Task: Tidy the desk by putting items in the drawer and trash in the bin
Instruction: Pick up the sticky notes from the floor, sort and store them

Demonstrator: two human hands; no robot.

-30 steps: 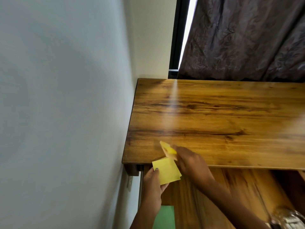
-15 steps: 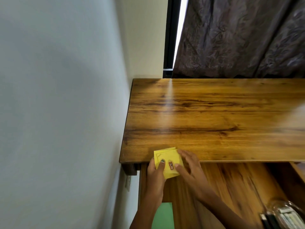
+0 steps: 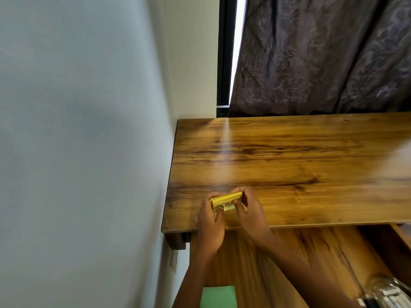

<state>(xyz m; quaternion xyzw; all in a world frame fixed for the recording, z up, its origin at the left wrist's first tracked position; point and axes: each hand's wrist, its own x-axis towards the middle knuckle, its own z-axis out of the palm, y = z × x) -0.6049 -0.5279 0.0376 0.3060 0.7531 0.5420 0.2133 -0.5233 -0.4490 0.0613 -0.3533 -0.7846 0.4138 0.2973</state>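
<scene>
A small stack of yellow sticky notes (image 3: 224, 201) is held edge-up just above the front left corner of the wooden desk (image 3: 289, 156). My left hand (image 3: 209, 223) grips its left end with the fingers curled around it. My right hand (image 3: 249, 210) pinches its right end between thumb and fingers. Below the desk's front edge the wooden drawer (image 3: 289, 252) stands pulled out under my forearms.
A green paper sheet (image 3: 218, 296) lies in the drawer at the bottom edge. A clear glass container (image 3: 387, 292) sits at the lower right. A grey wall runs along the left, and a dark curtain hangs behind the desk.
The yellow notes went from two separate pieces to one stack between both hands. Both hands rose from the drawer edge to over the desk's front corner.
</scene>
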